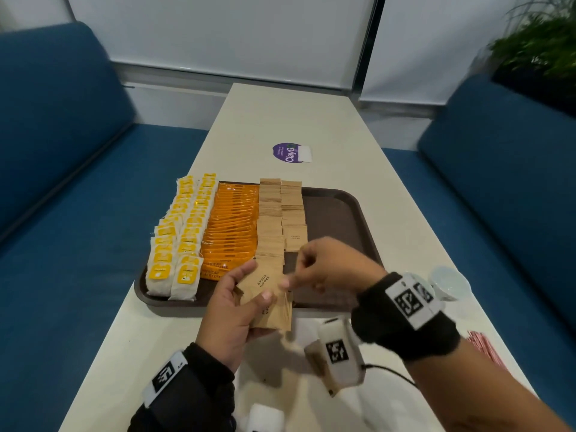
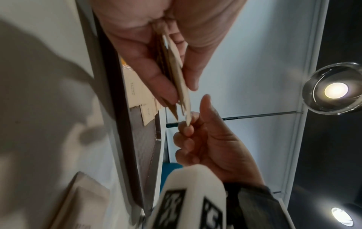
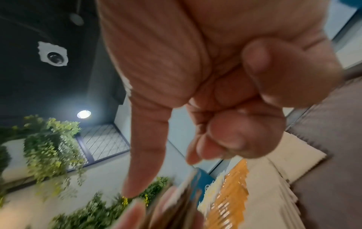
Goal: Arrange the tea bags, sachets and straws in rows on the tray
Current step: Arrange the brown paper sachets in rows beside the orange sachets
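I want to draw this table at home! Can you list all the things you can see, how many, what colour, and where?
tray: one, dark brown, on the table, its right part bare
table: one, cream, between the sofas
tea bags: many, white with yellow tags, two rows at the tray's left
coffee sachets: many, orange, one row beside the tea bags
brown sugar sachets: many, tan, two rows right of the coffee
straws: a bundle, red and white, table's near right edge
sticker: one, purple, far on the table
sofas: two, blue, either side
plant: one, green, far right
left hand: holds a fan of sugar sachets
right hand: pinches one sachet from it
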The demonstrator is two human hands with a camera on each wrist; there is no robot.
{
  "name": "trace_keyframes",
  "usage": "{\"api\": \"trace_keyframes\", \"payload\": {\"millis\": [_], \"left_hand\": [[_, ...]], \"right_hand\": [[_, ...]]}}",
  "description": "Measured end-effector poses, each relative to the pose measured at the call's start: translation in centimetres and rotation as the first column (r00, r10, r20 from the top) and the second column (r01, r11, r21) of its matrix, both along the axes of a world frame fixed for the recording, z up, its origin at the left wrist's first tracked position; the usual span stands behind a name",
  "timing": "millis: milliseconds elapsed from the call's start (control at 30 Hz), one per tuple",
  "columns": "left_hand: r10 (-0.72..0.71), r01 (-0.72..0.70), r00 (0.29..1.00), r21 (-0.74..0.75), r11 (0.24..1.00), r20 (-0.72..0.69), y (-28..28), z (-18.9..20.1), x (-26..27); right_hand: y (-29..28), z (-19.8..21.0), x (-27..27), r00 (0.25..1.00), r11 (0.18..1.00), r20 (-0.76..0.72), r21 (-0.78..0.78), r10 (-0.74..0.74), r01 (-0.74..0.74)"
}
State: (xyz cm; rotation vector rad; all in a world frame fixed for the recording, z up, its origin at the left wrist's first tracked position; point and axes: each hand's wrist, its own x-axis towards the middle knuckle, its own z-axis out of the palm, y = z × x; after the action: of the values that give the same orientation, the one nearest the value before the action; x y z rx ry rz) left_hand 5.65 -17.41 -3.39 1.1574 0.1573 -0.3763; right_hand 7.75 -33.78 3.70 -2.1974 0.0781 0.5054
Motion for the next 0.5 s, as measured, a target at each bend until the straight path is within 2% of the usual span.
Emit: {"api": "trace_keyframes", "payload": {"millis": [100, 267, 400, 500], "left_hand": [[0.025, -0.025, 1.000, -0.004, 1.000, 0.009, -0.4, 0.3, -0.4], [0.035, -0.036, 0.999, 0.026, 0.999, 0.006, 0.0, 0.5, -1.2], [0.010, -0.012, 1.000, 0.063, 0.998, 0.029, 0.2, 0.2, -1.4], [0.016, -0.021, 0.997, 0.063, 0.998, 0.081, 0.0, 0.2, -1.6]], "right_hand": [[0.8, -1.3, -2.1, 1.000, 1.000, 0.018, 0.015, -0.019, 0.019], [0.7, -2.7, -3.9, 0.990, 0.970, 0.007, 0.202, -0.139, 0.135], [0.9, -3.2, -4.8, 0.984, 0.934, -0.001, 0.316, -0.179, 0.170], [1.5, -3.6, -5.0, 0.983, 0.931, 0.021, 0.324, -0.184, 0.167]]}}
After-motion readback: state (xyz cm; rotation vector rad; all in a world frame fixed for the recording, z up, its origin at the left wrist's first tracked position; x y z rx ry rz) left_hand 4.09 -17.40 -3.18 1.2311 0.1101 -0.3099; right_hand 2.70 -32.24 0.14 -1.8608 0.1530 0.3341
